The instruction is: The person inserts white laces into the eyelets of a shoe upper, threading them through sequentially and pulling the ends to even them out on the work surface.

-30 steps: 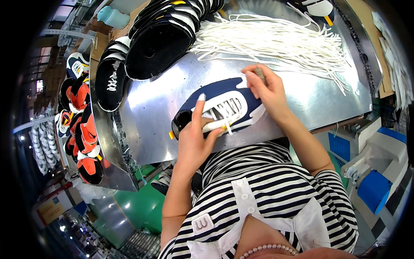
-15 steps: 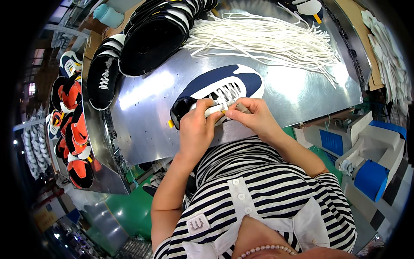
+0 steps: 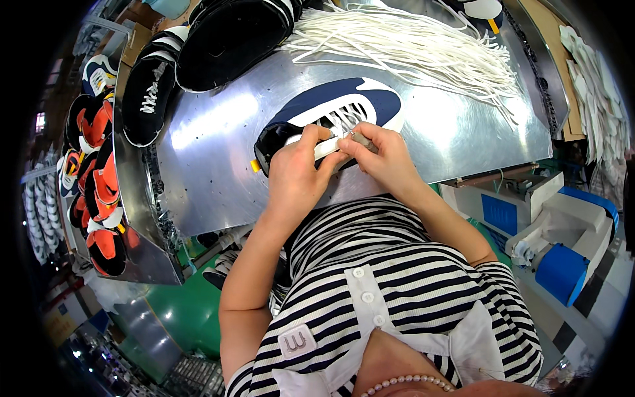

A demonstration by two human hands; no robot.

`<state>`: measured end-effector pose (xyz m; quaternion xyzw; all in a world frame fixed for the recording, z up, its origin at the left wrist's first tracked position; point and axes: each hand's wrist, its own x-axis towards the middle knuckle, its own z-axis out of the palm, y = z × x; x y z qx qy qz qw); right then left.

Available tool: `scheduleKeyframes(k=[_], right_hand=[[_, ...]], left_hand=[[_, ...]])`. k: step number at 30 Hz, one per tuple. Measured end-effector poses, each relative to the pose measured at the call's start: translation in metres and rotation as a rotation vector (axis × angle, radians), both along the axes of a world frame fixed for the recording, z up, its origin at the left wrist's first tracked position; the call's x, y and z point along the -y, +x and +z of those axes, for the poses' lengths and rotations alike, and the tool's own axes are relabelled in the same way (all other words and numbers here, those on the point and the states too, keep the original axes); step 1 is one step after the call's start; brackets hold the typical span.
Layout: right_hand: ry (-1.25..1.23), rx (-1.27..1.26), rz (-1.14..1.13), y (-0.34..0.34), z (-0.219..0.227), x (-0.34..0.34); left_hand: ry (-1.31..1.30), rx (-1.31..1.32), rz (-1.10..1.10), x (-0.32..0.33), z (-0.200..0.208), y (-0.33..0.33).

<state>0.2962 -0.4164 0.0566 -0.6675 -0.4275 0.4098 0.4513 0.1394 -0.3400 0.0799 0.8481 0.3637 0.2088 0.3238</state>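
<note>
A navy and white shoe upper (image 3: 311, 102) lies on its side on the metal table, its toe pointing right. White shoelace (image 3: 345, 118) crosses its eyelet rows. My left hand (image 3: 299, 173) is closed on the near white eyelet edge, thumb and forefinger pressed together. Close beside it, my right hand (image 3: 387, 161) pinches at the same edge, where the lace runs in between the fingertips; the exact grip is partly hidden. Something greyish wraps a finger of the right hand. A yellow tab (image 3: 255, 165) sticks out at the heel.
A bundle of loose white laces (image 3: 403, 49) lies at the back of the metal table (image 3: 218, 169). Black shoe uppers (image 3: 231, 49) are stacked at the back left. Orange and black uppers (image 3: 106, 182) sit beyond the left edge. A machine with blue parts (image 3: 562, 271) stands at right.
The whole view has shifted, so the table and shoe appear higher. Both hands stay at the same eyelet edge, the right fingertips now closer to the left ones.
</note>
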Motion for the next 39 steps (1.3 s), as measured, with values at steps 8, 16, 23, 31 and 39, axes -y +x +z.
scheduleKeyframes(k=[8,16,23,31,39], right_hand=[[0.000,0.005,-0.009,0.002,0.024,0.017],[0.062,0.140,0.073,0.009,0.017,0.030],[-0.012,0.064,0.046,0.010,0.015,0.023],[-0.072,-0.275,-0.025,-0.005,0.005,0.013],[-0.062,-0.235,0.008,-0.002,0.012,0.012]], left_hand=[[-0.008,-0.032,0.062,0.002,0.005,0.006],[0.047,0.051,0.065,0.000,-0.002,0.007],[0.092,0.065,-0.028,0.002,-0.001,0.007],[0.258,0.026,-0.101,0.002,-0.004,0.000],[0.175,0.077,-0.213,0.013,-0.003,0.000]])
